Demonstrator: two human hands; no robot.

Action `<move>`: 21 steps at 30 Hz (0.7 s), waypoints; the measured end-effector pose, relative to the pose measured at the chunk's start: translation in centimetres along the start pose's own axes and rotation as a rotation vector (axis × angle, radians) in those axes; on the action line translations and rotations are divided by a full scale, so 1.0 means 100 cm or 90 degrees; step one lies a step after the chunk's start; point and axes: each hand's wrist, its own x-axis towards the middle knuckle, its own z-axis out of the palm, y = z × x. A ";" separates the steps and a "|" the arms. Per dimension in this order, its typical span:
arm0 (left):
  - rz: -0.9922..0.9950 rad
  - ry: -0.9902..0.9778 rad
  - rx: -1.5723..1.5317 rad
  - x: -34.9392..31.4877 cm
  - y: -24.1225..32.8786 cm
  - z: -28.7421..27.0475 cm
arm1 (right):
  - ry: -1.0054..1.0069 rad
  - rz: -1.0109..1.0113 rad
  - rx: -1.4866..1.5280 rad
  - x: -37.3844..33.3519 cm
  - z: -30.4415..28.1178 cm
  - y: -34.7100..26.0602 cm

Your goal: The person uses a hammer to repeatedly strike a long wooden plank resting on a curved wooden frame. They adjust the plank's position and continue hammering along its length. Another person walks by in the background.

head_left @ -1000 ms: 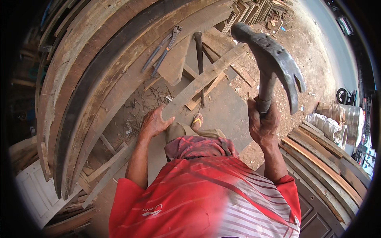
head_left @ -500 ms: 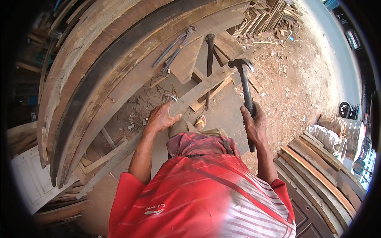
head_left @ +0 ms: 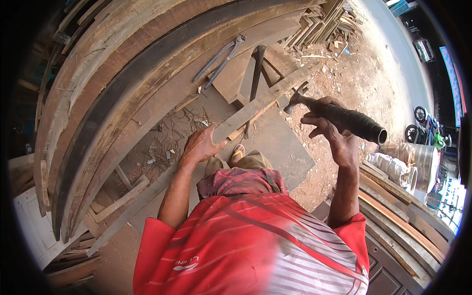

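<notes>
My left hand (head_left: 198, 144) is closed around a long, narrow wooden plank (head_left: 260, 105) that slants from lower left to upper right. A claw hammer (head_left: 358, 122) with a dark handle is in my right hand (head_left: 339, 140), off to the right of the plank. The hammer lies across the fingers, its head pointing left toward the plank and the hollow handle end pointing right. Beyond the plank, blue-handled pincers (head_left: 223, 58) rest on a large board. A dark metal bar (head_left: 255, 73) passes behind the plank.
Thick curved timbers (head_left: 147, 64) fill the left side. Stacked wood offcuts (head_left: 319, 24) lie at the far end, and more planks (head_left: 398, 216) are piled at right. Wood scraps litter the ground (head_left: 172, 128). A sandalled foot (head_left: 237, 155) is below the plank.
The hammer has turned from upright to nearly level, its handle end swinging up to the right. My right hand has risen and shifted right. My left hand stays on the plank.
</notes>
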 end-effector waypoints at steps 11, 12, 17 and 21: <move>-0.031 0.062 -0.027 -0.004 -0.006 0.008 | -0.064 -0.150 -0.403 0.055 0.006 -0.020; -0.029 0.084 -0.019 -0.003 -0.008 0.014 | -0.042 -0.210 -0.196 0.070 0.005 -0.011; -0.107 0.031 -0.027 -0.001 0.002 0.008 | -0.068 -0.150 0.328 0.132 0.015 -0.019; -0.134 0.148 0.083 -0.011 -0.008 0.021 | -0.129 -0.150 0.417 0.155 0.025 -0.034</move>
